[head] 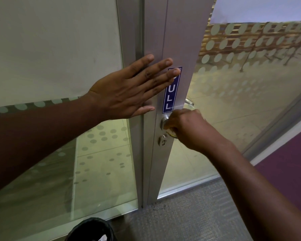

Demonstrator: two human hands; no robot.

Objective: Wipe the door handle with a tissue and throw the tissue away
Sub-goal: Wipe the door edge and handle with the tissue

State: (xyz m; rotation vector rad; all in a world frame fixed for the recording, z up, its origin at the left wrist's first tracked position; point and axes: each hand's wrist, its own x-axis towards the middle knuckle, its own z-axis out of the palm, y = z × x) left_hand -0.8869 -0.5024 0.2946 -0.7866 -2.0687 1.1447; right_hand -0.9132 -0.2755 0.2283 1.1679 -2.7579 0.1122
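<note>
- Left hand (127, 92) is spread flat, fingers straight, pressed against the grey metal door frame (155, 32), fingertips covering the top of the blue PULL sticker (170, 94).
- Right hand (184, 126) is curled shut around the silver door handle (164, 121), just under that sticker. There's a bit of something pale under the fingers, could be the tissue, honestly can't tell for sure.
- Small keyhole plate (162, 140) sits right below the handle.
- Black bin (91, 229) with a liner is on the carpet (189, 214) at the bottom edge, with something white inside it.
- Glass panels with frosted dots (250, 42) on both sides.
</note>
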